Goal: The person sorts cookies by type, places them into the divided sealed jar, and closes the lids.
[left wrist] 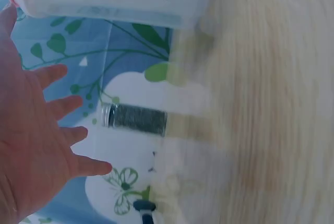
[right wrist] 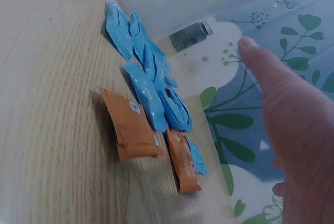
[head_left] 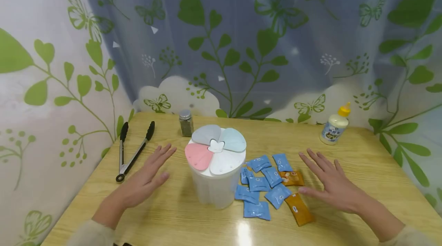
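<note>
A white translucent canister [head_left: 218, 188] with a petal-patterned lid [head_left: 200, 154] in pink, grey, pale blue and white stands upright mid-table. My left hand [head_left: 145, 179] is held to its left, fingers spread, holding nothing. Over on the other side my right hand [head_left: 336, 184] is also spread and holds nothing. Between the canister and that hand lie several small blue packets [head_left: 259, 184] in a loose pile. Two orange-brown packets [head_left: 299, 209] lie on the pile's right side, nearest my right thumb. In the right wrist view, an orange-brown packet [right wrist: 131, 125] lies in front of the blue ones.
Black-tipped metal tongs [head_left: 132, 157] lie spread at the table's left. A glass jar of dark flakes [head_left: 186, 125] with a silver lid stands behind the canister. At the back right is a bottle with a yellow nozzle [head_left: 334, 127]. A leaf-printed curtain [head_left: 228, 46] hangs behind the table.
</note>
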A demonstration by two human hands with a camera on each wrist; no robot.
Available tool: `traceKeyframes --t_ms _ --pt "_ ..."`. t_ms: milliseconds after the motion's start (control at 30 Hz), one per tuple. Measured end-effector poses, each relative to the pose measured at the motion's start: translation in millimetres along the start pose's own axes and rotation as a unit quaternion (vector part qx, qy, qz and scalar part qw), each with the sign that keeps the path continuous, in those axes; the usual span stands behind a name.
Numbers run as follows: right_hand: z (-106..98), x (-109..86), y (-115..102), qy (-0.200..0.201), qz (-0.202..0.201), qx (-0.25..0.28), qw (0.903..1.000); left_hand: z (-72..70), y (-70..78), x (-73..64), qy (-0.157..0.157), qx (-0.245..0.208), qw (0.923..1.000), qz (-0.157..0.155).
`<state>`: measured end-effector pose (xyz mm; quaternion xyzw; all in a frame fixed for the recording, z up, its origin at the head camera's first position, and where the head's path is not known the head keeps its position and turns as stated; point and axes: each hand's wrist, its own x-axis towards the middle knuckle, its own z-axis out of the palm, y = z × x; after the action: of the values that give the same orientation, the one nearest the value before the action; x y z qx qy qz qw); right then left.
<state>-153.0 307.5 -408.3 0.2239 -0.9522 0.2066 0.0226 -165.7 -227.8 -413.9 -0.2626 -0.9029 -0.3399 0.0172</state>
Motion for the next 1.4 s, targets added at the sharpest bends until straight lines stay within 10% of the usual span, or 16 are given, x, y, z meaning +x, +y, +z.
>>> traceKeyframes --t_ms 433,667,1133,1400 --pt "10.7 24.1 -28.0 0.004 -0.052 -0.001 0.9986 7.2 8.8 19.6 0.016 -0.091 0.9941 0.056" --pt "16.2 36.8 -47.9 -0.007 -0.061 0.059 0.9964 15.0 14.7 29.1 -0.006 -0.203 0.9753 0.087" --pt "32.1 65.0 -78.8 0.004 -0.086 0.127 0.9882 16.5 33.6 59.8 -0.055 -0.285 0.9508 0.108" --pt "38.8 83.4 -98.5 0.024 -0.105 0.205 0.9728 10.7 45.0 67.4 -0.053 -0.348 0.9241 0.148"
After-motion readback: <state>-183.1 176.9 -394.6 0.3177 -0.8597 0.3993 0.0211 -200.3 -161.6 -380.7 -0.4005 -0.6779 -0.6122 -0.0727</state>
